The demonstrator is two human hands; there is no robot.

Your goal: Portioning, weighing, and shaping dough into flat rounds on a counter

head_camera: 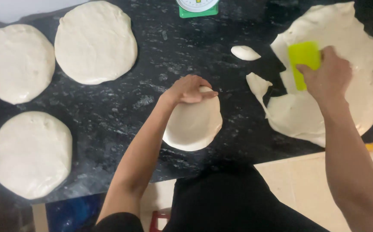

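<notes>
The big dough mass [324,116] is the largest thing here: a pale, soft, uneven sheet with torn, ragged edges, spread over the dark speckled counter [173,56]. It lies directly under the right hand [326,75], which is closed around a bright yellow-green scraper [303,60] and presses its blade down onto the mass.

Next in size are three flattened dough rounds [95,41], smooth and off-white, lying well to the left of the left hand [188,89]: two in a row farther away and one nearer the counter's front edge.

A fourth, smaller round dough piece [193,124] sits under the left hand, whose fingers are held flat and together on its far edge, palm down.

Between the two hands lie two small scraps: a torn strip [257,86] just beside the big mass and a little oval dab [245,52] beyond it.

A green kitchen scale [197,7] stands beyond the left hand, partly out of view.
</notes>
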